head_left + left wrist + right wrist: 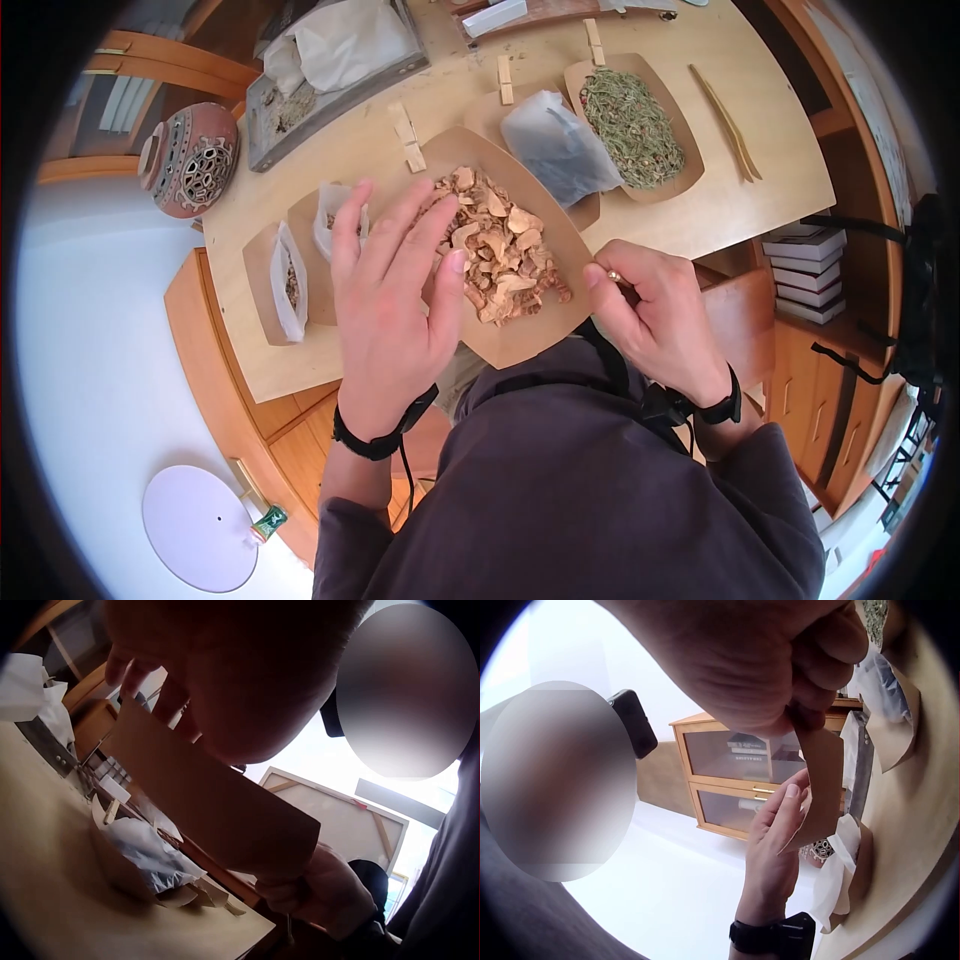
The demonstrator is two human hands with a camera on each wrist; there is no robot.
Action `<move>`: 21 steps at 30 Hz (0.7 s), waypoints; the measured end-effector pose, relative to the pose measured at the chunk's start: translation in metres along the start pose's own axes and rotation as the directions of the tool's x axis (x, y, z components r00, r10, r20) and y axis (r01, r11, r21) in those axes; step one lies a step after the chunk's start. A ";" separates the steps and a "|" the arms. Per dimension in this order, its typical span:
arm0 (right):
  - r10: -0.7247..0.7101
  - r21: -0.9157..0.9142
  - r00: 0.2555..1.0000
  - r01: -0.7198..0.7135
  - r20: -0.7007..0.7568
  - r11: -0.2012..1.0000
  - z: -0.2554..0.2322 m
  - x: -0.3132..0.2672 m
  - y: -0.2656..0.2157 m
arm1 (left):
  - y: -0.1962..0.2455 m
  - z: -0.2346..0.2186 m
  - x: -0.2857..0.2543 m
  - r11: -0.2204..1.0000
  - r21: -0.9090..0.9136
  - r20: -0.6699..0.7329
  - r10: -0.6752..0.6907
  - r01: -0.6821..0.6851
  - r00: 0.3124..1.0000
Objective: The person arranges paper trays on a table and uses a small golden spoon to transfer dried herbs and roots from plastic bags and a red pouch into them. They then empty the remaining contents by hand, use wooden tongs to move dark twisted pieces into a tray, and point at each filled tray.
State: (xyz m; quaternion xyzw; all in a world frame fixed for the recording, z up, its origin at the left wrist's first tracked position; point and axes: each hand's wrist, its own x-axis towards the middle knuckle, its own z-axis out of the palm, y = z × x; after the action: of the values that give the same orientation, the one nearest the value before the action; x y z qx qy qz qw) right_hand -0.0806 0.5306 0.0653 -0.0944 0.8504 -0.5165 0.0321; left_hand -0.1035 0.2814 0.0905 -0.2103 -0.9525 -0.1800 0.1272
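Observation:
A brown paper tray (500, 346) of dried tan slices (490, 245) is held above the table, near the torso. My right hand (655, 315) grips its right corner, thumb on the rim and fingers curled; a small gold-coloured piece shows by the thumb. My left hand (390, 320) is at the tray's left side, fingers spread and nearly straight, fingertips over the edge near the slices. From the left wrist view, the tray (217, 799) hides its contents, with the right hand (330, 889) at its corner. The left hand (776, 844) shows beyond the tray (825, 784) in the right wrist view.
Behind stand a tray of green dried herb (640, 130) and one with a translucent bag (560, 145). Two with white pouches are at left. Wooden clips, including one (410, 140), and wooden tweezers (728, 125) lie on the table (790, 190). A patterned jar (195, 160) stands far left.

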 end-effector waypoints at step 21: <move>-0.008 0.033 0.999 0.009 -0.044 0.999 -0.008 -0.021 0.004 | 0.038 -0.006 -0.013 0.996 -0.049 0.087 0.085 -0.081 0.993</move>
State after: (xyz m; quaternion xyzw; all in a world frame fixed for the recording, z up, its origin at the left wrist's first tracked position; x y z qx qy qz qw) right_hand -0.0617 0.5432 0.0648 -0.0861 0.8419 -0.5326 0.0127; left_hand -0.0743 0.3067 0.1024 -0.2601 -0.9434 -0.1863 0.0872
